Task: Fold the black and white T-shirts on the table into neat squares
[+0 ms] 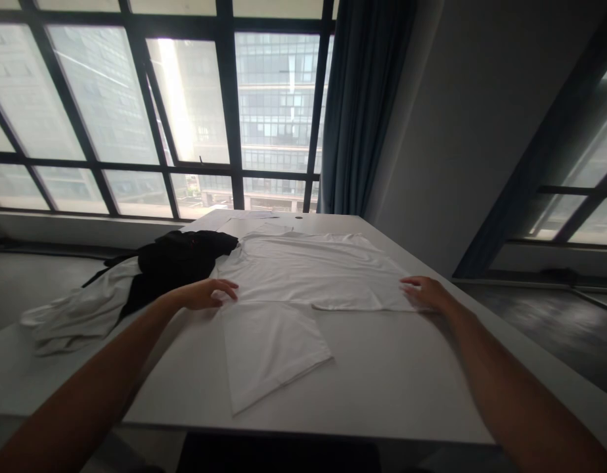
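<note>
A white T-shirt (303, 263) lies spread sideways on a white table (382, 374), with a sleeve (274, 348) extending toward me. My left hand (207, 293) is at the shirt's left side, near the base of that sleeve. Its fingers are apart and slightly bent, their tips at the fabric. At the opposite end, my right hand (424, 292) rests by the near right corner, fingers parted and touching the cloth. Neither hand shows a clear grip on the shirt.
Black clothing (185, 259) and a light grey garment (87, 302) are heaped at the left. Thin white sheets (249, 215) lie toward the far end. Beyond the table are windows (278, 98) and a blue curtain (362, 105); a dark chair or similar shape sits below the near edge.
</note>
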Demonstrator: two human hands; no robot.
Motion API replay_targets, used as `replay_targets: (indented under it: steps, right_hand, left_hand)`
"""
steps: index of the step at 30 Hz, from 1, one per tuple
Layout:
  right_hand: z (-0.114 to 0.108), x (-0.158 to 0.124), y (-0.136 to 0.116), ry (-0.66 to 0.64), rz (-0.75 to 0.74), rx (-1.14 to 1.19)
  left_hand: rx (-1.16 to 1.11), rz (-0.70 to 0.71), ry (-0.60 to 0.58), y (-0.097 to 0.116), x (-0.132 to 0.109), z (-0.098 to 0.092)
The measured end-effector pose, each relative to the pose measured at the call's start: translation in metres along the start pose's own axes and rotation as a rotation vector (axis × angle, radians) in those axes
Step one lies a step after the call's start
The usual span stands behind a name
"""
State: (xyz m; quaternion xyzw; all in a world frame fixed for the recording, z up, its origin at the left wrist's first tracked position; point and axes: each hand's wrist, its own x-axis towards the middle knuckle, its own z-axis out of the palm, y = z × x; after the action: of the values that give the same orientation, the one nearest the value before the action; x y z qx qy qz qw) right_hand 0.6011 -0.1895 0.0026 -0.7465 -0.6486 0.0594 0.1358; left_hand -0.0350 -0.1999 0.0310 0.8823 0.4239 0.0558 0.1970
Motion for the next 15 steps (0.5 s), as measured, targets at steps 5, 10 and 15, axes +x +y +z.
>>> replay_targets:
  steps: [5,10,15]
  right_hand:
    - [0.004,-0.011,-0.06,-0.335,-0.366,0.247]
    - [-0.003,-0.022,-0.077,-0.439,-0.401,0.13]
    - [-0.004,-0.027,-0.087,-0.368,-0.479,0.133]
  left_hand:
    - [-0.042,-0.011,-0.115,0.012,-0.006,-0.003]
    - [-0.048,0.078,0.0,0.012,0.006,0.008]
    - [-0.008,0.139,0.049,0.029,0.015,0.017]
